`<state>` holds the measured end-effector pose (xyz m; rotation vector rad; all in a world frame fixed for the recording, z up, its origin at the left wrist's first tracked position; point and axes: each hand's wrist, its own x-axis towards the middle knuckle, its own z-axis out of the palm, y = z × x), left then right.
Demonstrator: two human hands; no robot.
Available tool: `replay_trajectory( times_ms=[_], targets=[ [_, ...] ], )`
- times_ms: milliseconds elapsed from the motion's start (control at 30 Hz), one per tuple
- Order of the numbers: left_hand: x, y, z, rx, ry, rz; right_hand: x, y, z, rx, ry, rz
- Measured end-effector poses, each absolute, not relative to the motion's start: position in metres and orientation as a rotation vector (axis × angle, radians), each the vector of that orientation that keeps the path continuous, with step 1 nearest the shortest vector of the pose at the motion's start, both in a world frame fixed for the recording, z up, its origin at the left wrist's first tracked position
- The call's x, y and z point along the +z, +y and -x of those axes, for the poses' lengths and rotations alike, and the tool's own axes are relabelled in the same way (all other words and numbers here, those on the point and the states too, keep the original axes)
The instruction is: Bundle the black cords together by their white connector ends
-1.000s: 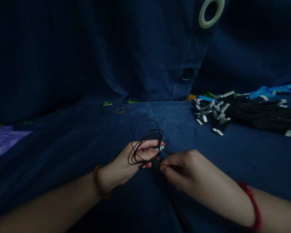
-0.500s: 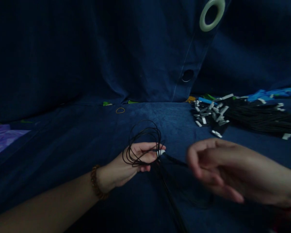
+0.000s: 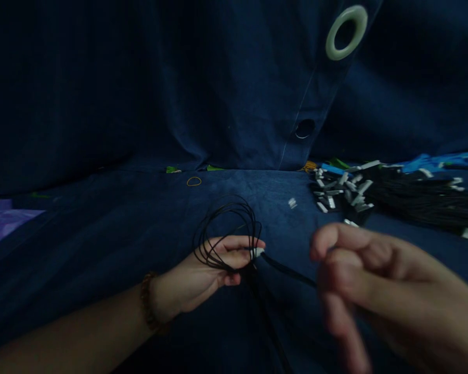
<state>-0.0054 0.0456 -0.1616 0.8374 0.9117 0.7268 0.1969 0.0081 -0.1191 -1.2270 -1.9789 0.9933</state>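
Note:
My left hand (image 3: 222, 259) is closed in a pinch around a coiled thin black cable (image 3: 208, 223). Its loops stand up over the fingers and wrist side, and a white connector (image 3: 257, 252) sticks out at the fingertips. From that connector a black length runs right, to the curled fingers of my right hand (image 3: 359, 275). The thumb and index finger there close on the cable, though the contact is partly hidden and smeared by motion. More black strands hang down below my left hand toward the bottom edge.
Black cables (image 3: 417, 195) with white connectors (image 3: 347, 187) lie heaped at the right, with blue strips (image 3: 432, 163) behind. A yellow rubber band (image 3: 194, 181), a small blurred white piece (image 3: 292, 203) and purple plastic (image 3: 8, 223) are on the blue cloth. A blue curtain hangs behind.
My right hand has turned and moved slightly right, its thumb and fingers drawn together. The blurred white piece now shows on the cloth area. My left hand keeps its hold on the coil.

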Motion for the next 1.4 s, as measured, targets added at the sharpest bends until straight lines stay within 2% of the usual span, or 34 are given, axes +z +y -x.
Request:
replay_trajectory(
  times_ms=[33,100,233,433,900,1400],
  targets=[
    [-0.162,0.046,0.006,0.717,0.902,-0.829,-0.123,0.006,-0.189,1.168,-1.942,1.206],
    [-0.163,0.046,0.006,0.700,0.885,-0.826,-0.130,0.005,-0.181,1.232,-1.965,1.245],
    [-0.164,0.046,0.007,0.682,0.861,-0.843,-0.140,0.006,-0.181,0.778,-2.240,1.314],
    [-0.163,0.046,0.008,0.662,0.848,-0.793,-0.144,0.002,-0.185,0.469,-2.367,1.184],
    [-0.163,0.047,0.008,0.642,0.850,-0.811,-0.149,0.001,-0.186,0.360,-2.382,1.142],
    [-0.166,0.046,0.002,0.671,0.902,-0.996,-0.158,0.006,-0.179,-0.046,-2.394,1.071]
  ],
)
